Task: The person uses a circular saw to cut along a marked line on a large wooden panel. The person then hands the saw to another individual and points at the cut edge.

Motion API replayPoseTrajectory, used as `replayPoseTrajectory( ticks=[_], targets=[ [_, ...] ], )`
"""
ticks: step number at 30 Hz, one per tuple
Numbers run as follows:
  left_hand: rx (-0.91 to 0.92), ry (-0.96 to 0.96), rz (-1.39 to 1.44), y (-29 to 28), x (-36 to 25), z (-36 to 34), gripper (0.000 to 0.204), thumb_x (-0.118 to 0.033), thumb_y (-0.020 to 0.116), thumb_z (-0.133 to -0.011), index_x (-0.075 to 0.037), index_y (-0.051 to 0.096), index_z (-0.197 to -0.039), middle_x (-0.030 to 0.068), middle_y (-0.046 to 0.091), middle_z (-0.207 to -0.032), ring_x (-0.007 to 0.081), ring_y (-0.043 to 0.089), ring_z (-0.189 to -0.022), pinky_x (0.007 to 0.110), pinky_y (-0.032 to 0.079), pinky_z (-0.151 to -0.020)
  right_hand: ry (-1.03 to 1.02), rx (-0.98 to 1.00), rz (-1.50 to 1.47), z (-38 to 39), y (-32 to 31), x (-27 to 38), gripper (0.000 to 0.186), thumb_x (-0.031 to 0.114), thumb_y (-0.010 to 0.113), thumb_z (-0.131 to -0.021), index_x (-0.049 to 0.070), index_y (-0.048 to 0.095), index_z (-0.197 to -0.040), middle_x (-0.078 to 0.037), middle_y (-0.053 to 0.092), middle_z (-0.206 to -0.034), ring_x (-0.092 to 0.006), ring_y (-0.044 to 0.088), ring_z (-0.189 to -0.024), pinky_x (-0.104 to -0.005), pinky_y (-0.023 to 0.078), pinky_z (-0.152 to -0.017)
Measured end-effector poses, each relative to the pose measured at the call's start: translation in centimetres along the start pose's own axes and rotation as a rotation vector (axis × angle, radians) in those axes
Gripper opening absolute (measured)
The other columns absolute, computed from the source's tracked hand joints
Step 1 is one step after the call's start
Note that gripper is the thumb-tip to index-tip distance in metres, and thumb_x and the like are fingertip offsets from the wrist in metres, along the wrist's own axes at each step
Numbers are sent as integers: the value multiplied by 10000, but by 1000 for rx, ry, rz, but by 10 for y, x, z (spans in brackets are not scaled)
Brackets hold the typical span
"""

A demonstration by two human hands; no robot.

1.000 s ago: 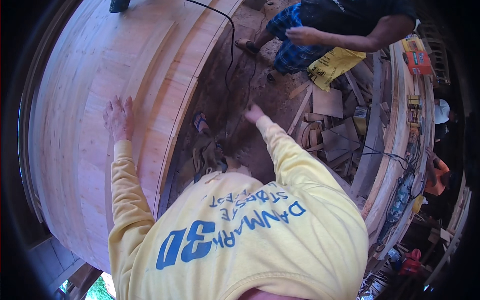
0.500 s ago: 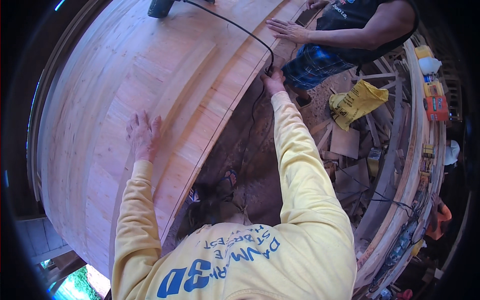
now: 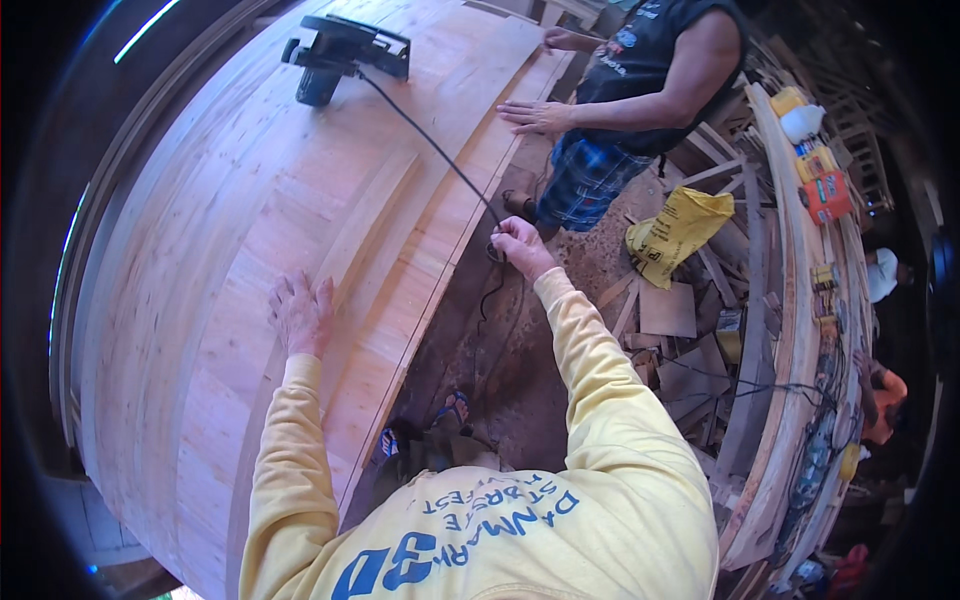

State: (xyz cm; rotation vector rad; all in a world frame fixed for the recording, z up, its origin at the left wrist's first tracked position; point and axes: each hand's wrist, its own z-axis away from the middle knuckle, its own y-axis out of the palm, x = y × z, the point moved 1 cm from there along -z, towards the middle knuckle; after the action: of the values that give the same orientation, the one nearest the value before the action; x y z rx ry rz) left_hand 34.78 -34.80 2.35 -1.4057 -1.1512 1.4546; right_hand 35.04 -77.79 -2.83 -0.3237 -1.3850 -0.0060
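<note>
My left hand (image 3: 302, 315) lies with fingers spread on the long wooden strip and the pale plywood sheet (image 3: 250, 370). Off the sheet's right edge, my right hand (image 3: 525, 248) is closed on a black power cord (image 3: 430, 143). That cord runs up and left, fairly taut, to a black circular saw (image 3: 345, 60) resting on the far part of the wood. Below my right hand the cord hangs in curls toward the floor. Another person's hand (image 3: 538, 116) is laid flat on a board near the far right edge of the sheet.
A person in a dark sleeveless shirt (image 3: 650, 75) stands at the far right. Wood offcuts (image 3: 668, 310) and a yellow sack (image 3: 675, 235) litter the floor. A curved timber ledge (image 3: 800, 360) holds containers, an orange box (image 3: 827, 196) and cables.
My view has shifted, bringing the whole saw into sight. My right hand has come slightly nearer with the cord still in it, and the cord is straighter. My left hand stays on the wood.
</note>
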Motion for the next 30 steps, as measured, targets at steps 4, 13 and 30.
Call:
replayPoseTrajectory(
  ticks=[4,13,30],
  targets=[
    [-4,-3,9,-4,-2,2,655,-564,531,-983,-104,514,-1449,230,433,-1539,416,357,-1441,609,336,-1122,-107,98,114,36,13,54,192,171,690,-872,23,625,-975,-10,598,-881,-107,547,-854,-296,488,-763],
    [-129,162,238,3,20,-2,650,-548,567,-970,-74,549,-1415,206,512,-1460,399,386,-1429,616,314,-1143,-129,169,56,80,108,149,317,197,639,-893,-8,578,-1126,-32,586,-978,-120,546,-913,-299,488,-804],
    [615,151,1675,-9,-35,57,169,-233,633,-1022,-72,685,-1028,13,701,-890,111,667,-826,286,538,-759,-277,191,227,123,224,208,655,337,604,-960,-62,429,-1449,-141,577,-1258,-227,538,-1218,-345,412,-1070]
  ],
)
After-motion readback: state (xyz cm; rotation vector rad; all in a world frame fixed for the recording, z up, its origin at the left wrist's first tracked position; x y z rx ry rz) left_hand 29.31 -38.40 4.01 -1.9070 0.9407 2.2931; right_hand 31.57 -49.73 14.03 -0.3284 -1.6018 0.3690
